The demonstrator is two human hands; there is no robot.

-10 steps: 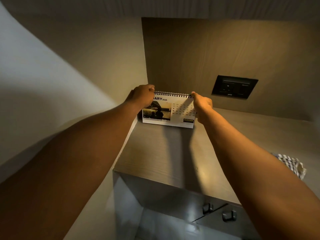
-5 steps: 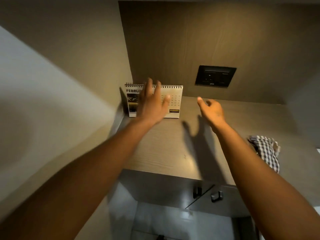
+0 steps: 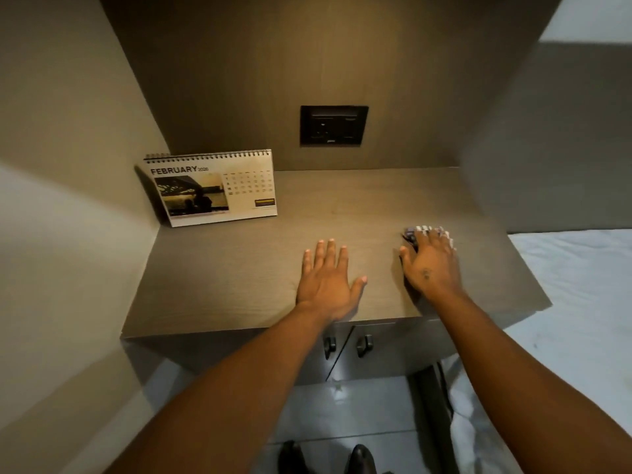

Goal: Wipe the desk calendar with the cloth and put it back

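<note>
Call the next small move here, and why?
Probably close the right hand on the checked cloth and lift it. That hand lies over the cloth with fingers spread, not yet gripping. The left hand rests flat and empty on the desk. The calendar stands untouched in the far left corner, so wiping needs the cloth first.

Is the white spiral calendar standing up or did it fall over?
Standing up. The white spiral-bound desk calendar rests on its base, February page facing out.

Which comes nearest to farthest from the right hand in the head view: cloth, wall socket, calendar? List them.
1. cloth, under the right hand
2. wall socket, up on the back panel
3. calendar, far-left corner of the desk
</note>
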